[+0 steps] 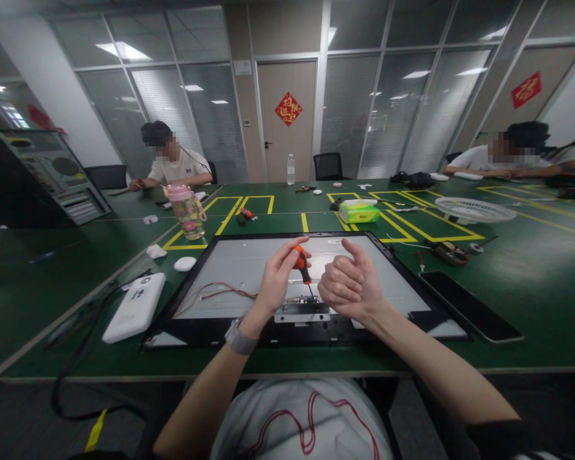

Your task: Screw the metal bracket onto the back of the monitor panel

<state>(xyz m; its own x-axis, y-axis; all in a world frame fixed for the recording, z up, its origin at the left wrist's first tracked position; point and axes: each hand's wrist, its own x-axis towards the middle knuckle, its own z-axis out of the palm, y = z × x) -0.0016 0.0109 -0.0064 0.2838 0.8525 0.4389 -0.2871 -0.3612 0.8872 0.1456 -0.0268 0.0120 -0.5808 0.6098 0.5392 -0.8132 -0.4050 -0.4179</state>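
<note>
An orange and black screwdriver [303,263] stands nearly upright, its handle held in the fingers of my left hand [278,275]. Its shaft points down to a small metal bracket [301,317] at the near edge of a flat display panel [230,255]. Close by on the right is my right hand [349,281], closed like a fist with the thumb raised; the inside of its grip is hidden. Thin coloured wires [225,287] run over the panel's left side to the bracket.
Left of the panel are a white power bank [137,306], a round white case [184,264] and a pink-lided bottle [186,214]. A black phone [469,306] lies right. Behind stand a green tissue pack [359,211] and a fan grille [474,209]. Other people sit across the table.
</note>
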